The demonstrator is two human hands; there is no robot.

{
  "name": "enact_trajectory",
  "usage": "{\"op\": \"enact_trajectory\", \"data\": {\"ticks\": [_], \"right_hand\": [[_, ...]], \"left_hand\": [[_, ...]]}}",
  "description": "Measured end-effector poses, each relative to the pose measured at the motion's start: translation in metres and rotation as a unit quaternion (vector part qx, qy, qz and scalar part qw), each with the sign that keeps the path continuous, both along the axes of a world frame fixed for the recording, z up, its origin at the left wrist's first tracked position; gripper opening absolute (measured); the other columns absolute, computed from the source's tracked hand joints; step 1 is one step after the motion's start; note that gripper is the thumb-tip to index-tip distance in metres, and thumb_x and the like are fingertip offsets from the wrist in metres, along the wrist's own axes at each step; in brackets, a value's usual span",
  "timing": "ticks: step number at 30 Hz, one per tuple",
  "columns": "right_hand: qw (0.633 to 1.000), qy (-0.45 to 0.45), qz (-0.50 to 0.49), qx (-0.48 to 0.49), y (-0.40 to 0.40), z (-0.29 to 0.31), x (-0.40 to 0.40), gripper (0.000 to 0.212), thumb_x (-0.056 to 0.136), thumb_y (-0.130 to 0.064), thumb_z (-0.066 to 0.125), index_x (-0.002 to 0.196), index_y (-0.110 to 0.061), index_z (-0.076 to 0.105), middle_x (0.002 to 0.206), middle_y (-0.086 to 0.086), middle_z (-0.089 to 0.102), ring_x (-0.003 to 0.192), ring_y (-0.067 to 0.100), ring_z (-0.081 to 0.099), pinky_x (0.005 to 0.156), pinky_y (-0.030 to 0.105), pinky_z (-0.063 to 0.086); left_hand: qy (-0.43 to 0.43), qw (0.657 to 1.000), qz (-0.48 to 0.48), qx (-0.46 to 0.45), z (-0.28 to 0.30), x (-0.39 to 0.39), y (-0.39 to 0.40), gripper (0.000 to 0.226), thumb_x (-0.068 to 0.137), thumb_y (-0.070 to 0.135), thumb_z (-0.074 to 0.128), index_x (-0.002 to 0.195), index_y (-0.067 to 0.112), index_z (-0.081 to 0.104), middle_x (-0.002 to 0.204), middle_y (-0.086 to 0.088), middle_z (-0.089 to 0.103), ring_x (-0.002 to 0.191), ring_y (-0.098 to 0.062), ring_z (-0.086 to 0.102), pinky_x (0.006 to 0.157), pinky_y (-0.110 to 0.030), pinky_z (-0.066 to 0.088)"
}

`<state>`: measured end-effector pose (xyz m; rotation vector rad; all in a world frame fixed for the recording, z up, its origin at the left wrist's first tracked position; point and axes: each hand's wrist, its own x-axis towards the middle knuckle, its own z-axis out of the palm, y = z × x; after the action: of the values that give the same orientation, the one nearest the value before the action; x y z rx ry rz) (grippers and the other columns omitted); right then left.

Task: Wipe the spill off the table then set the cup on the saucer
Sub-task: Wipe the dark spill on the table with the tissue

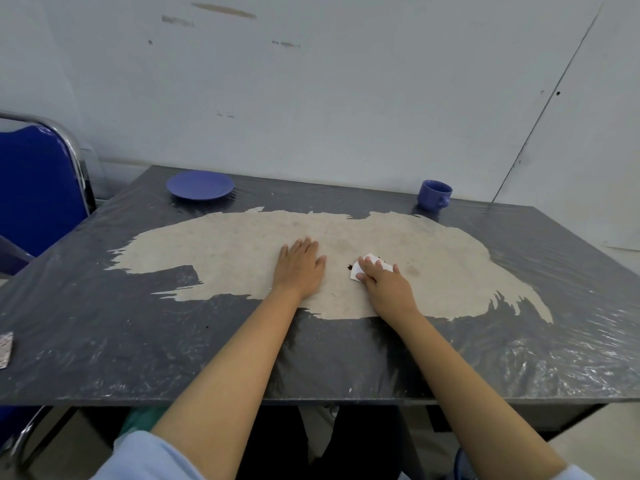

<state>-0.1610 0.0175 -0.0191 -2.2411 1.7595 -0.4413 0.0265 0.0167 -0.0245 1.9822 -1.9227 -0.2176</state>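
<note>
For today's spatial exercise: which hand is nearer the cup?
Right. The right hand lies in front of the cup, slightly to its left; the left hand rests farther left.

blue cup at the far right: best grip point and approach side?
Probably the handle. The blue cup stands upright near the table's far right edge, its loop handle turned toward the person and slightly right. The right hand, now pressing the tissue, is nearer; come from the near side, fingers through the loop.
</note>
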Motion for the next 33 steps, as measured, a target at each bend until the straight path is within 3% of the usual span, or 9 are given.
{"op": "enact_trajectory", "data": {"ticks": [6,11,14,27,33], "right_hand": [[0.999,0.006,0.03,0.015,-0.009,0.006,0.017,0.045,0.104,-0.035,0.034,0.149,-0.03,0.037,0.158,-0.003,0.033,0.148,0.037,0.019,0.116,0.041,0.022],[0.997,-0.006,0.069,-0.024,-0.004,0.008,0.027,0.039,0.103,-0.03,0.041,0.141,-0.03,0.052,0.147,0.0,0.05,0.134,0.021,0.046,0.119,0.032,0.009],[0.995,-0.017,0.086,-0.038,0.002,0.006,0.018,0.037,0.102,-0.029,0.042,0.137,-0.029,0.056,0.142,-0.003,0.056,0.129,0.016,0.052,0.121,0.032,0.004],[0.99,0.092,0.103,-0.022,-0.041,0.026,-0.002,0.041,0.105,-0.028,0.032,0.143,-0.03,0.048,0.142,0.008,0.056,0.129,0.017,0.053,0.122,0.036,-0.005],[0.994,0.079,0.078,-0.02,-0.048,0.028,-0.022,0.039,0.104,-0.032,0.035,0.138,-0.03,0.053,0.141,0.002,0.057,0.127,0.019,0.055,0.121,0.042,-0.005]], "left_hand": [[0.023,1.0,0.008,-0.006,-0.001,0.0,0.0,0.056,0.103,0.041,0.018,0.152,0.017,0.028,0.163,-0.001,0.019,0.152,-0.018,0.013,0.124,-0.041,0.006],[0.035,0.999,0.01,-0.006,-0.001,-0.001,0.002,0.057,0.103,0.044,0.018,0.152,0.018,0.029,0.163,0.0,0.02,0.152,-0.016,0.014,0.124,-0.04,0.006],[0.035,0.999,0.012,-0.003,-0.001,0.0,0.001,0.056,0.103,0.044,0.018,0.152,0.019,0.03,0.163,0.0,0.019,0.152,-0.017,0.014,0.124,-0.04,0.006],[0.045,0.999,0.011,-0.011,0.0,0.0,0.002,0.057,0.103,0.044,0.019,0.152,0.019,0.031,0.163,0.001,0.022,0.152,-0.016,0.016,0.125,-0.04,0.007],[0.044,0.999,0.012,-0.011,-0.001,0.0,0.001,0.056,0.103,0.044,0.019,0.152,0.018,0.032,0.162,0.0,0.023,0.152,-0.017,0.016,0.124,-0.041,0.007]]}}
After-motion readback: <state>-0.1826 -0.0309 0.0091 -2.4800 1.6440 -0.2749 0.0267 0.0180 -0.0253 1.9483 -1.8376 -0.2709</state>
